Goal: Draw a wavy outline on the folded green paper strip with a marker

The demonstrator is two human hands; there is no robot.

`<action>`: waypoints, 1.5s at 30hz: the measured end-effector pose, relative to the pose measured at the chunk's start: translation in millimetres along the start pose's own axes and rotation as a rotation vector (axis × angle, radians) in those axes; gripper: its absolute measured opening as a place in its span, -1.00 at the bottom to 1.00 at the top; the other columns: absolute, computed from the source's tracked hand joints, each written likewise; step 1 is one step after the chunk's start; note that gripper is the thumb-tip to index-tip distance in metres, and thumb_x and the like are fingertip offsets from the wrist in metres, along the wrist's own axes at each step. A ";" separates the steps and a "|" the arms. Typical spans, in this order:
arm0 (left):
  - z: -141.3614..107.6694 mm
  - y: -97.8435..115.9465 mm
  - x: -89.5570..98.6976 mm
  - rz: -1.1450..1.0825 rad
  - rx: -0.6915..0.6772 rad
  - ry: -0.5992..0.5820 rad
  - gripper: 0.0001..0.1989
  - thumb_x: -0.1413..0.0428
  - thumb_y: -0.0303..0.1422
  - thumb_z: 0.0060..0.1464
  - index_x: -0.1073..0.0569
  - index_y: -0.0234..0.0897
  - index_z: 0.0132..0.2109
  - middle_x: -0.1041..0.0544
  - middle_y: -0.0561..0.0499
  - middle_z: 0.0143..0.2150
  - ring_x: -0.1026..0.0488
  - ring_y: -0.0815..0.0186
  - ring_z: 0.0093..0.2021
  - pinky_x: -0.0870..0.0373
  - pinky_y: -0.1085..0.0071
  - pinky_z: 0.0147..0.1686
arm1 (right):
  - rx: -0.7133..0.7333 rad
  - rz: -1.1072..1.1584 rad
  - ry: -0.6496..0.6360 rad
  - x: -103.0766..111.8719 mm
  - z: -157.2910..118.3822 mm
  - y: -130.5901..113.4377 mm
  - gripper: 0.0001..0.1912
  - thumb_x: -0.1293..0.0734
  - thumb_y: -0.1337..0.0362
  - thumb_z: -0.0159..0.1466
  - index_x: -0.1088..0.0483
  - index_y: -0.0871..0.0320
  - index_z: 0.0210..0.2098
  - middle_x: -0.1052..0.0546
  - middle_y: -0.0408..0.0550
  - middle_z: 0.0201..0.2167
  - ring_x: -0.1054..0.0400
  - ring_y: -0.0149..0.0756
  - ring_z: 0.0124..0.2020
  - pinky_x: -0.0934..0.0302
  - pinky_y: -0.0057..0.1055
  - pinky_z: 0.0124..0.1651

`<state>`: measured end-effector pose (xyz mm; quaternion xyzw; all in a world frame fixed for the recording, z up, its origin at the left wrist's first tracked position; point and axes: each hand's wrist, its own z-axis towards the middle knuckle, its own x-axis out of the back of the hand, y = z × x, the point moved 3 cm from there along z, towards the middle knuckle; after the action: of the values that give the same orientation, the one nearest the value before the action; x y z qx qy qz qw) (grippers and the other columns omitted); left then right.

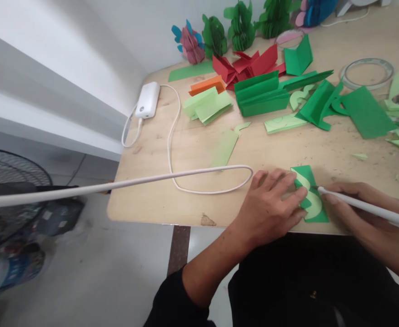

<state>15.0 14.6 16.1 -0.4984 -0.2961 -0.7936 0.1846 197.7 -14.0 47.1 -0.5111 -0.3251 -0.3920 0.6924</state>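
Observation:
A dark green piece of folded paper lies at the table's front edge. A light green curved paper shape rests on top of it. My left hand lies over the left side of both papers, fingers spread and fingertips pressing them down. My right hand is closed around a slim white pen. Its dark tip meets the green paper beside the curved shape's edge. Part of my right hand's fingers is hidden behind the pen.
White cable loops across the table from a white power bank. Folded green papers, red papers and a tape roll lie farther back. Green paper figures stand along the wall. A fan is at the left.

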 end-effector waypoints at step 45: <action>-0.4 0.5 -1.1 0.012 0.001 -0.005 -0.66 -0.02 -0.16 0.31 -0.50 -0.21 0.08 -0.44 -0.10 0.23 -0.28 0.10 0.25 -0.12 0.12 0.20 | -0.248 0.163 -0.068 1.1 -1.0 4.0 -0.58 -0.29 -0.22 0.14 -0.51 -0.03 -0.38 -0.65 -0.17 -0.37 -0.53 -0.27 -0.39 -0.32 -0.38 -0.38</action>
<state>15.5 13.9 15.1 -0.5020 -0.2938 -0.7913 0.1886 201.8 -14.5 46.0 -0.6304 -0.2548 -0.3541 0.6421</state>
